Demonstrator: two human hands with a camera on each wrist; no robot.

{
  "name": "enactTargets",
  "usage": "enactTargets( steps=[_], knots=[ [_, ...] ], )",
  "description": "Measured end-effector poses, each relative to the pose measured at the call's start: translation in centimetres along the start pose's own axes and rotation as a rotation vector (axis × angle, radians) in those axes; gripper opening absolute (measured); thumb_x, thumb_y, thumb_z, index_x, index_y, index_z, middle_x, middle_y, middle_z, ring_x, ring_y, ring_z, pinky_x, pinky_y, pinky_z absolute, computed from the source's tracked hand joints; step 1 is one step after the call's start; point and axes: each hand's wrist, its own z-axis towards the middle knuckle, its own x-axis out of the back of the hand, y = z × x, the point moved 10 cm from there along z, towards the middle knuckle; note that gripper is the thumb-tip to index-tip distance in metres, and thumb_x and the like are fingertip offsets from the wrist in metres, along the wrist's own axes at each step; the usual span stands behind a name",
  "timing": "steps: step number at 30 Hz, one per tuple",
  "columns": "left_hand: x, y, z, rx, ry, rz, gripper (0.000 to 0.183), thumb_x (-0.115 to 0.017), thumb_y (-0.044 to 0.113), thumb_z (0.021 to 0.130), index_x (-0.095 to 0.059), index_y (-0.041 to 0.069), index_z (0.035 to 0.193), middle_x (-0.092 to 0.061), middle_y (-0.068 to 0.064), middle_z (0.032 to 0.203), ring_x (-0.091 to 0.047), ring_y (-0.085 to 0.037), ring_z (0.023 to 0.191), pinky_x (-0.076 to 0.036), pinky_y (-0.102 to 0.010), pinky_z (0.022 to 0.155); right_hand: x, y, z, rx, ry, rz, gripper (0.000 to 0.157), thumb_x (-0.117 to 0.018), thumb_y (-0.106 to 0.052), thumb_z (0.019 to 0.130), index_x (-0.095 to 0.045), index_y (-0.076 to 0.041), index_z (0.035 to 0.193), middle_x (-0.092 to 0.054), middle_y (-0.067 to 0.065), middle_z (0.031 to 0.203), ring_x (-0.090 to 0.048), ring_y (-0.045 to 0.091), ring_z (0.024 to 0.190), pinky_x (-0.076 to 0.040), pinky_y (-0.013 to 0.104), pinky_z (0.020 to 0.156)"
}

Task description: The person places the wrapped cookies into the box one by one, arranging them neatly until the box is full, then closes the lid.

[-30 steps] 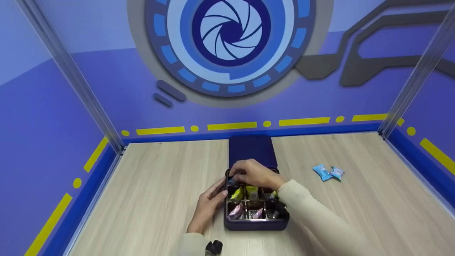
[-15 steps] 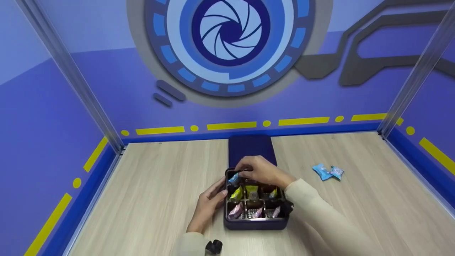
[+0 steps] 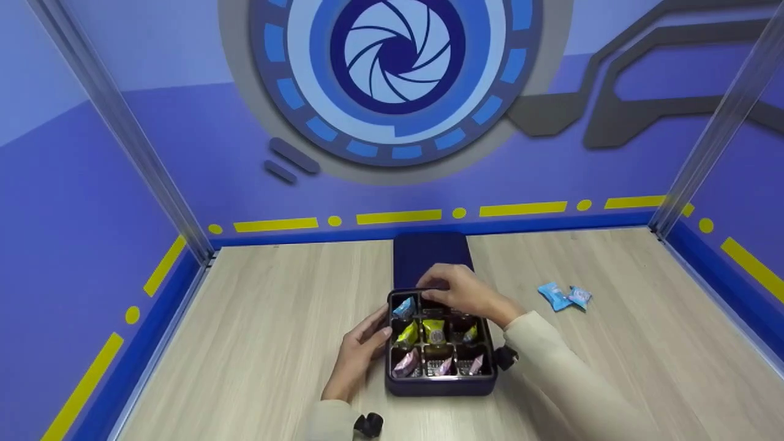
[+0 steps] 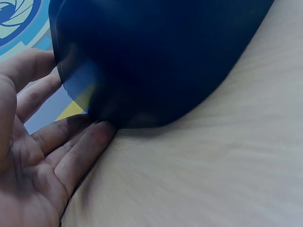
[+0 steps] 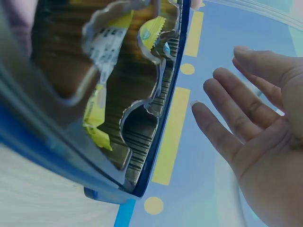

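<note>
A dark blue box [image 3: 441, 387] with a divided dark insert stands at the middle of the table, its lid folded back. Wrapped candies fill most compartments: a blue candy [image 3: 403, 307] at back left, yellow ones [image 3: 434, 331] in the middle row, pink ones [image 3: 405, 364] in front. My left hand [image 3: 360, 355] rests its fingertips on the box's left side, as the left wrist view also shows. Over the back row hovers my right hand [image 3: 462, 294], hiding the back middle and right compartments. In the right wrist view its loosely bent fingers hold nothing.
Two blue wrapped candies [image 3: 565, 297] lie on the wooden table [image 3: 294, 306] to the right of the box. The lid [image 3: 430, 254] reaches back close to the patterned rear wall [image 3: 404, 184]. Side walls bound the table.
My right hand has let go of the blue candy in the back left compartment and drawn up and to the right. My left hand has stayed at the box's side.
</note>
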Motion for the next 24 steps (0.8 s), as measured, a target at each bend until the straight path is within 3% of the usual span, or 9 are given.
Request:
enactTargets(
  steps=[9,19,24],
  knots=[
    [0.1,0.0,0.0,0.009,0.012,0.013,0.056,-0.070,0.019,0.105,-0.053,0.008,0.157,-0.047,-0.017,0.162,-0.054,-0.029,0.139,-0.053,-0.039,0.108,0.9,0.7,-1.1,-0.023,0.023,0.031,0.018,-0.074,-0.008,0.101,-0.076,-0.004,0.118,-0.073,0.008,0.115,-0.070,0.028,0.107,-0.059,0.055,0.095],
    [0.2,0.2,0.0,0.013,0.026,0.051,0.054,-0.068,0.018,0.106,-0.053,0.009,0.157,-0.047,-0.016,0.162,-0.052,-0.031,0.142,-0.053,-0.038,0.109,1.7,2.1,-2.4,-0.074,0.070,0.084,0.017,-0.073,-0.008,0.102,-0.076,-0.005,0.119,-0.072,0.011,0.117,-0.069,0.030,0.109,-0.059,0.052,0.097],
    [0.2,0.1,-0.1,0.004,0.020,0.055,0.056,-0.069,0.020,0.106,-0.052,0.007,0.157,-0.046,-0.017,0.163,-0.048,-0.032,0.145,-0.052,-0.037,0.110,2.2,2.3,-2.9,-0.057,0.111,0.049,0.016,-0.074,-0.008,0.101,-0.077,-0.006,0.116,-0.073,0.008,0.115,-0.070,0.032,0.109,-0.058,0.056,0.096]
  ],
)
